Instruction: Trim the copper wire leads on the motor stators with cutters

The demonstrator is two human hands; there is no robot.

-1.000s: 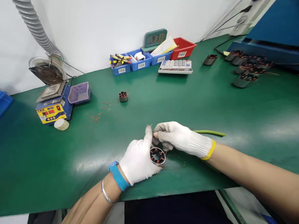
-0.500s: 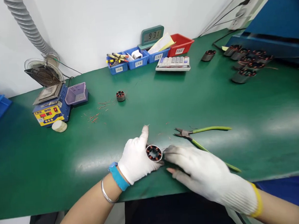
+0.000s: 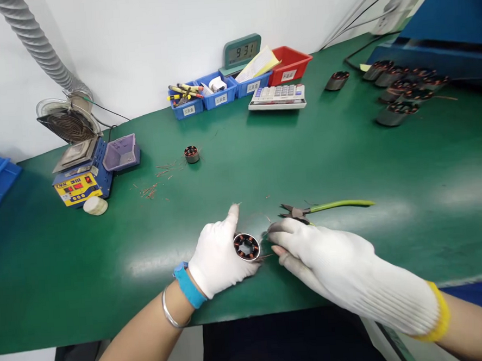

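"How's the light in here?"
"Bright and even, seemingly from above; the white wall (image 3: 154, 38) is pale throughout, and the green tabletop (image 3: 178, 222) shows milky glare beside the left hand (image 3: 218, 255) and at far right."
"Shadows?"
"Soft; one darkens the surface under the calculator (image 3: 277, 97)."
"What's blurred?"
"The clustered motor stators (image 3: 397, 115) look smeared and doubled; the right hand (image 3: 339, 256) is slightly soft; the held stator (image 3: 254, 248) is clearer, its rim glinting; things stretch toward the edges; the top right corner falls dark."
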